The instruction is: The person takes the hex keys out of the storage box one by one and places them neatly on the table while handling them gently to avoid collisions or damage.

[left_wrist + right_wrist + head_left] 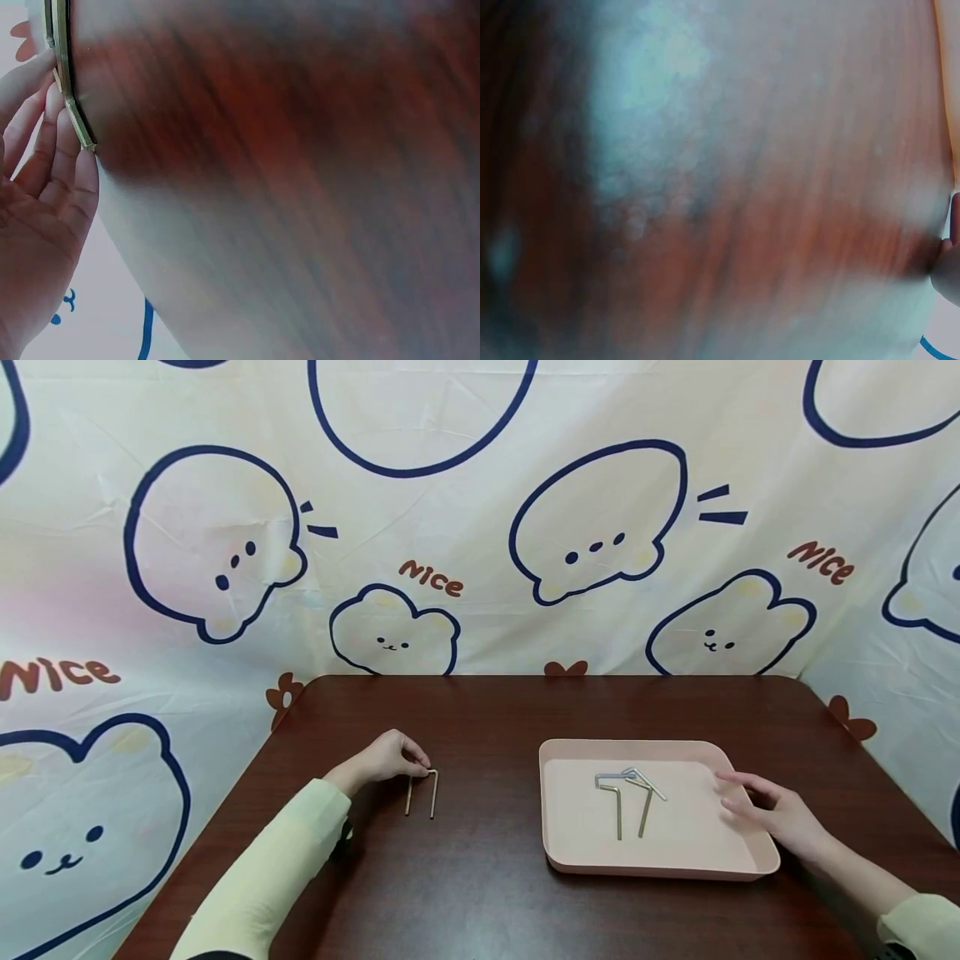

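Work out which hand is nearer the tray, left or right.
Right. The right hand is at the right rim of the tray, fingers reaching over it; the left hand is apart from it, off to its left.

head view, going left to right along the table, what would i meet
Left sleeve → left hand → brass-coloured rods at its fingers → pink tray → right hand → right sleeve

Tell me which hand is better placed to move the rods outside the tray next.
The left hand, probably: it is at those bent rods, pinching one, while the right hand is away at the right edge of the tray.
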Action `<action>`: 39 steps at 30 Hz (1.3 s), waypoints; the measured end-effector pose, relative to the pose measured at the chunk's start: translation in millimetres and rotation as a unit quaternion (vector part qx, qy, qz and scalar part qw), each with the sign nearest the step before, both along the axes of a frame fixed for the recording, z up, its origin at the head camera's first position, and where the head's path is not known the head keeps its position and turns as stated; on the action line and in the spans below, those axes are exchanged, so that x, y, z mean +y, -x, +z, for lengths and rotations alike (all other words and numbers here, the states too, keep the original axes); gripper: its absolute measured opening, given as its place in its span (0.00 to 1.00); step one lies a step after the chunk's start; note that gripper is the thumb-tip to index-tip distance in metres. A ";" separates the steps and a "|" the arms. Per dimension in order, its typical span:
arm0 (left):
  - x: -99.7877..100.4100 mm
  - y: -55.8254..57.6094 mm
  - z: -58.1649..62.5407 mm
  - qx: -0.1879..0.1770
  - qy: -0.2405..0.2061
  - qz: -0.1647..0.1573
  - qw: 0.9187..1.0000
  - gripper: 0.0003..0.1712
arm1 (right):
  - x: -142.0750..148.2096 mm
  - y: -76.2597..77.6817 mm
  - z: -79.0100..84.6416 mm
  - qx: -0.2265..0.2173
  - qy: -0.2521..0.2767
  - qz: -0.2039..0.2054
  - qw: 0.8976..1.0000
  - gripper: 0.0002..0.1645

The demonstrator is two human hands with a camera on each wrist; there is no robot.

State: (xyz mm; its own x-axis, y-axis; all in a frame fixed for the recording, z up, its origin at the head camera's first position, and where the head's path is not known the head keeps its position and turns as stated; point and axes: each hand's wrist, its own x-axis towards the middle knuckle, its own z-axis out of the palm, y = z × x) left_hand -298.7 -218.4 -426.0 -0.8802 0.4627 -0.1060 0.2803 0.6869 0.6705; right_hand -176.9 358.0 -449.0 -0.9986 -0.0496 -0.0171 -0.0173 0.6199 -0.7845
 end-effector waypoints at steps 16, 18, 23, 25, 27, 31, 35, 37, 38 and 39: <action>17.9 0.5 12.6 0.027 -0.006 -0.049 0.998 0.03 | 0.4 -0.1 0.3 0.005 -0.003 0.002 1.000 0.35; 23.6 -0.6 14.9 0.032 -0.006 -0.058 0.998 0.03 | 0.1 -0.1 0.4 0.007 -0.001 0.002 1.000 0.35; 42.5 -6.1 24.3 0.042 -0.012 -0.084 0.996 0.03 | -0.9 -0.3 0.8 0.006 -0.003 0.001 1.000 0.35; 50.9 -8.8 28.7 0.045 -0.017 -0.099 0.994 0.04 | -1.2 -0.3 0.9 0.006 -0.004 0.002 1.000 0.35; 59.5 -11.4 32.7 0.045 -0.022 -0.118 0.992 0.05 | -1.6 -0.3 1.1 0.004 -0.005 0.002 1.000 0.35; 77.8 -16.9 40.9 0.046 -0.034 -0.150 0.987 0.06 | -1.9 -0.3 1.3 0.004 -0.005 0.001 1.000 0.34; 97.0 -19.7 47.9 0.062 -0.033 -0.175 0.982 0.06 | -2.1 -0.4 1.2 0.003 -0.006 -0.001 1.000 0.35; 106.1 -20.6 51.5 0.073 -0.030 -0.188 0.979 0.05 | -2.3 -0.4 1.2 0.000 -0.005 -0.003 1.000 0.35; 110.6 -21.0 53.6 0.077 -0.031 -0.195 0.977 0.05 | -2.4 -0.3 1.2 -0.002 -0.005 -0.003 1.000 0.35; 115.2 -21.3 55.6 0.081 -0.031 -0.201 0.976 0.05 | -2.4 -0.1 1.3 -0.003 -0.005 -0.003 1.000 0.36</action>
